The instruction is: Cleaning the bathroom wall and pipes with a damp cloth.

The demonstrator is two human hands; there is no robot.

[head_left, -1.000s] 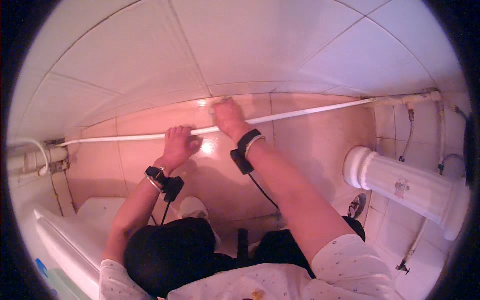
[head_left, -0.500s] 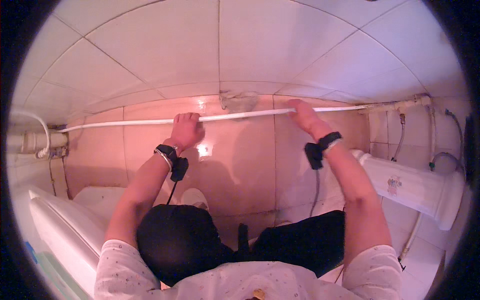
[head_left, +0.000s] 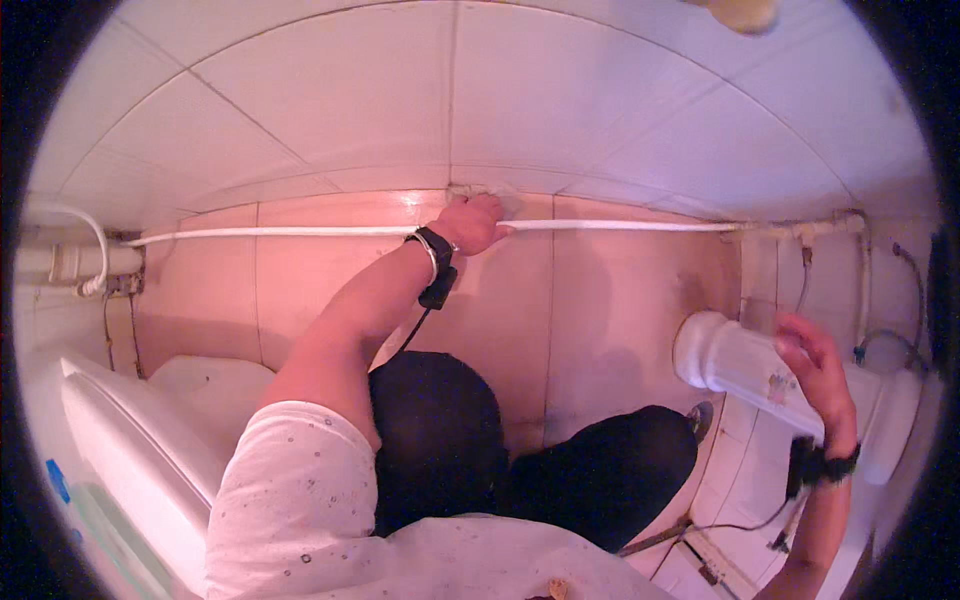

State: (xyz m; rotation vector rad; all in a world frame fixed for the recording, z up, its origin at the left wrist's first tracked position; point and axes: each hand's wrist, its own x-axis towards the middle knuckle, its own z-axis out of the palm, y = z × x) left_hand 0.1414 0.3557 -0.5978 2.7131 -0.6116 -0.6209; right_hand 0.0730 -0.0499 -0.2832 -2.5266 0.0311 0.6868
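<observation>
My left hand reaches across a long white pipe that runs along the foot of the tiled wall. Its fingers are closed over a crumpled grey cloth lying just behind the pipe, and the hand covers most of that cloth. The thumb sticks out to the right beside the pipe. At the right, my right hand is lifted over a white pedestal column lying on its side. Its fingers are loosely curved and apart, with nothing seen in them.
At the left, a white ceramic fixture stands near wall pipes. Hoses hang at the right wall. A cable trails from my right wristband. A yellowish round object shows at the top edge.
My left hand has moved right along the pipe and onto the cloth. My right hand has left the pipe and swung down and right, over the pedestal column. My body has shifted too.
</observation>
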